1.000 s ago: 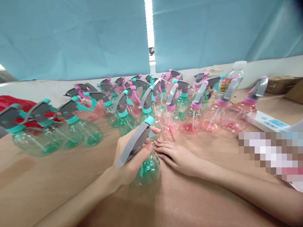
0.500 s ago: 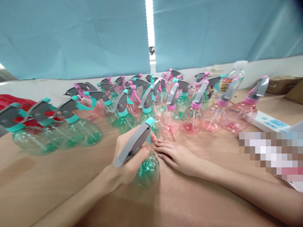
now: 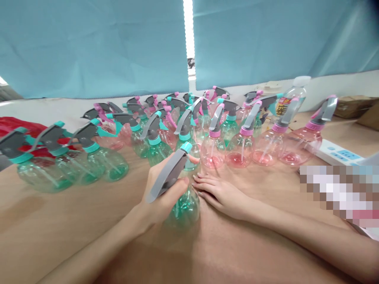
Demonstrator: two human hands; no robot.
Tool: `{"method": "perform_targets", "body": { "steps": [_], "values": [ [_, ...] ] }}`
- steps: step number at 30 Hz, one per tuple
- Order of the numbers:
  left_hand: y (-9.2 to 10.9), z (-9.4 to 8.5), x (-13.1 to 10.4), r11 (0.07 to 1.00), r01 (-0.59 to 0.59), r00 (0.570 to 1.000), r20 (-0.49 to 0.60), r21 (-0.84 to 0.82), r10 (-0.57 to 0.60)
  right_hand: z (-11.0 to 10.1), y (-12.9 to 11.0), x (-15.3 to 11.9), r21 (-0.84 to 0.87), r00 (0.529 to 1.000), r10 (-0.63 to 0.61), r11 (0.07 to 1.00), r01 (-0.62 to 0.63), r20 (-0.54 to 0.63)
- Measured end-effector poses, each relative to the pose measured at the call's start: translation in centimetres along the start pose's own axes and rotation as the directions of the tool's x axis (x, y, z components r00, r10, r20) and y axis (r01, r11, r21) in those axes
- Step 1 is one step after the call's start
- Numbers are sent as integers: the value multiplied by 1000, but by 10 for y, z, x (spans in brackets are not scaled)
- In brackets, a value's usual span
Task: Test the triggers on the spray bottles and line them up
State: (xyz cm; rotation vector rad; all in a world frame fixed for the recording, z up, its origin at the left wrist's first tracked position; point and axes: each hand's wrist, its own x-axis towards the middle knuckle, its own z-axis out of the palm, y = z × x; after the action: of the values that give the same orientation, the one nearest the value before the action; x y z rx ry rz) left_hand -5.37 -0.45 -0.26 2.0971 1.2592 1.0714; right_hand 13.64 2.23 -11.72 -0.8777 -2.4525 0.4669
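My left hand (image 3: 161,197) is wrapped round the neck of a green spray bottle (image 3: 186,207) with a grey trigger head and a turquoise nozzle. The bottle stands a little tilted in front of me, and its collar is hidden by the fingers. My right hand (image 3: 222,194) lies flat on the wooden table, palm down with fingers stretched out. Its fingertips are close to the bottle's right side; whether they touch it I cannot tell. Just beyond the hands stand another green spray bottle (image 3: 188,150) and a pink spray bottle (image 3: 213,153).
Several green spray bottles (image 3: 112,165) stand at the left, with a red bag (image 3: 17,130) behind. Pink ones (image 3: 268,150) line the right. Farther back are a clear drink bottle (image 3: 296,98), a white-and-blue device (image 3: 337,152) and a brown cardboard piece (image 3: 355,105).
My left hand and the held spray bottle have shifted slightly up and to the right, and the trigger head sits a little higher. My right hand stays in place.
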Motion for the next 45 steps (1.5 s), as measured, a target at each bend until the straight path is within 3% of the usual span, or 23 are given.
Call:
{"method": "perform_targets", "body": {
  "steps": [6,35,45],
  "values": [
    [1,4,0,990,21,1000,-18,-142,-24,1,1,0,-3,1000,-2,1000,2,0],
    [2,5,-3,996,40,999,0,-77,-40,1,2,0,35,1000,-14,999,15,-13],
    [-6,5,-1,997,-24,1000,1,-77,24,1,1,0,12,1000,-12,1000,12,-1]
  ]
}}
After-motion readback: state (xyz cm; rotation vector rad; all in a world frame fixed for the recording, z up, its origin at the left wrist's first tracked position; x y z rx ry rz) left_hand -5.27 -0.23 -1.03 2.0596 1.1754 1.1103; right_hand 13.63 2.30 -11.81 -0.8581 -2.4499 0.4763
